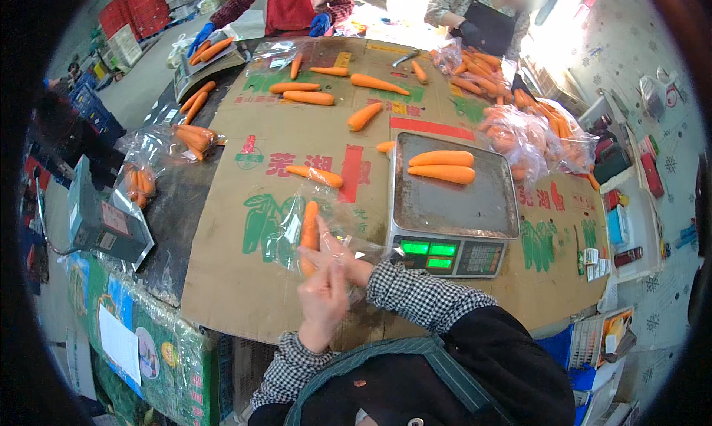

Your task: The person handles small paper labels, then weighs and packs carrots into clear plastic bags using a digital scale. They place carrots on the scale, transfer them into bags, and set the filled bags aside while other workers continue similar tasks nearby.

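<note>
A clear plastic bag (282,225) lies on the flattened cardboard in front of me, with a carrot (310,225) in or under it; the film makes this hard to tell. My right hand (334,256) reaches over the bag from the right, fingers apart beside the carrot. Just below, touching or overlapping it, is my left hand (322,303), fingers partly bent. Whether either hand grips the film is unclear. Another carrot (315,176) lies beyond the bag. On the metal pan of a digital scale (400,214), to the right, two carrots (441,166) rest side by side.
Loose carrots (308,97) are scattered across the cardboard (233,292). Bagged carrots (506,128) are heaped at the right. A second scale (105,220) and more bagged carrots (139,184) stand left. Two people (292,8) (478,19) are across the table, one touching carrots.
</note>
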A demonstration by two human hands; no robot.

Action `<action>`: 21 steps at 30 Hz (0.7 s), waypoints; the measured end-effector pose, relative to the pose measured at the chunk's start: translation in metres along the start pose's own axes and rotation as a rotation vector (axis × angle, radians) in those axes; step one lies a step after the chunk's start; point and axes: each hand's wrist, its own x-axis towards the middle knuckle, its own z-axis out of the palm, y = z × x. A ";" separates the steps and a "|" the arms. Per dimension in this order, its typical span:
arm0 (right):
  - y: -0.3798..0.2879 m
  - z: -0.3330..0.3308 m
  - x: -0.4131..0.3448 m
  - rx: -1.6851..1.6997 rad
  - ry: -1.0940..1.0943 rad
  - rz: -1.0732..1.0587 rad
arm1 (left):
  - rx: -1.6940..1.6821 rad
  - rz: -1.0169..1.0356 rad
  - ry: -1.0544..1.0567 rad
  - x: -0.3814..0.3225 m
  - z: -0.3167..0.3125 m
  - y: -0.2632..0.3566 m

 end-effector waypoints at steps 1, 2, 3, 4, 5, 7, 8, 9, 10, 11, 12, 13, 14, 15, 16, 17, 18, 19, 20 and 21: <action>0.001 0.002 -0.002 0.063 0.020 -0.146 | -0.004 -0.088 0.019 0.003 -0.003 -0.001; 0.002 0.004 -0.002 0.075 0.008 -0.246 | -0.016 -0.141 0.041 0.006 -0.003 -0.002; 0.002 0.004 -0.001 0.155 -0.101 -0.096 | -0.014 -0.228 0.103 0.006 -0.003 0.000; 0.001 0.004 0.000 0.315 -0.126 0.175 | -0.042 -0.172 0.026 0.003 -0.001 0.004; -0.002 0.003 0.002 0.314 -0.092 0.184 | -0.019 -0.090 -0.081 -0.001 0.004 0.009; -0.015 -0.003 0.003 0.263 0.008 0.094 | 0.009 0.147 -0.262 -0.006 0.009 0.014; -0.025 -0.010 0.001 0.220 0.065 0.014 | 0.037 0.073 -0.256 -0.008 0.010 0.014; -0.036 -0.021 -0.003 0.203 -0.080 -0.096 | 0.047 -0.022 -0.164 -0.004 0.008 0.010; -0.048 -0.036 -0.011 0.198 -0.228 -0.240 | 0.027 -0.062 -0.068 0.006 0.002 0.000; -0.061 -0.052 -0.019 0.173 -0.399 -0.327 | -0.006 -0.135 0.039 0.015 -0.004 -0.009; -0.066 -0.088 -0.034 -0.083 -0.654 -0.164 | -0.027 -0.123 0.039 0.022 -0.011 -0.019; -0.073 -0.116 -0.041 0.039 -0.604 -0.369 | -0.061 -0.143 0.056 0.027 -0.018 -0.026; -0.074 -0.151 -0.046 0.009 -0.442 -0.437 | -0.101 -0.166 0.080 0.029 -0.021 -0.029; -0.072 -0.191 -0.039 -0.214 -0.250 -0.438 | -0.044 -0.161 0.049 0.029 -0.022 -0.029; -0.065 -0.218 -0.033 -0.249 0.006 -0.391 | 0.001 -0.150 0.019 0.029 -0.022 -0.027; -0.055 -0.248 -0.014 -0.556 0.185 -0.642 | 0.037 -0.165 -0.016 0.027 -0.019 -0.022; -0.041 -0.274 -0.006 -0.790 0.182 -0.426 | 0.074 -0.182 -0.038 0.025 -0.016 -0.016; -0.027 -0.294 0.001 -1.028 0.223 -0.218 | 0.047 -0.196 -0.074 0.023 -0.011 -0.010; -0.012 -0.304 0.004 -1.042 0.124 -0.170 | 0.019 -0.214 -0.093 0.022 -0.006 -0.005; -0.003 -0.312 0.010 -1.063 0.059 -0.090 | -0.021 -0.236 -0.106 0.022 -0.002 0.000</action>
